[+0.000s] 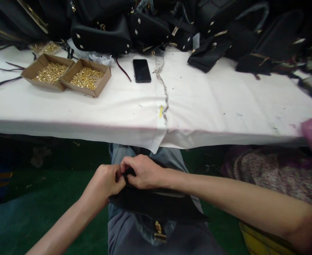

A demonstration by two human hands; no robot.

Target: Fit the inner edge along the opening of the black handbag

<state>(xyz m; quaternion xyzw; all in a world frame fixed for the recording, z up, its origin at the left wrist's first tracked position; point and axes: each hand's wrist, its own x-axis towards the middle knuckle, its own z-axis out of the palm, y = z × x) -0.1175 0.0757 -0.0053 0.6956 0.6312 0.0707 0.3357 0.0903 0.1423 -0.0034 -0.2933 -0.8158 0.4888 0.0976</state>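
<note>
A black bag (158, 205) lies across the person's lap, with a gold clasp (160, 232) under clear plastic at its lower side. My left hand (108, 180) pinches the bag's upper left edge, fingers closed. Right beside it, my right hand (142, 171) has its thumb and fingers closed on the same black edge. The two hands nearly touch; whatever small part may lie between the fingertips is hidden.
On the white table (211, 106) stand two cardboard boxes (103, 83) of small gold pieces, beside a black phone (142, 71). Black bags (100, 37) line the back. A person's patterned clothing (272, 173) shows at the right, near a yellow object (259, 241).
</note>
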